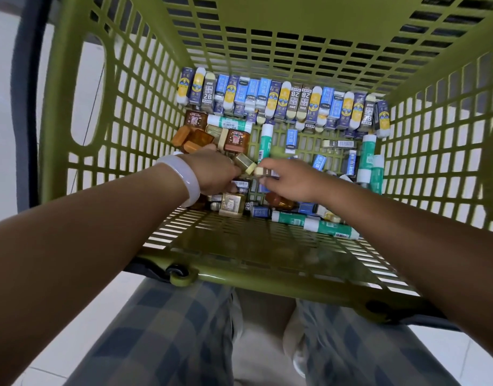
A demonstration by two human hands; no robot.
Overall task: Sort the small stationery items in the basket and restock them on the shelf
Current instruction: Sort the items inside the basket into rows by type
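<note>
Erasers are being gathered mid-basket point(145, 107), apparently for sorting: one point(246, 162) is being pinched by the left hand point(214, 171), another point(263, 171) by the right hand point(292, 179); sorted rows point(281, 98) are being kept against its far wall.

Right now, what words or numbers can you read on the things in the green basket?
"2B": on a grey-brown eraser sleeve in the far row.
"2B": upside down on two more grey-brown sleeves mid-row.
"2B": on a grey sleeve at the right end.
Print on the blue and yellow sleeves, green-and-white glue sticks and brown boxes: too small to read.
</note>
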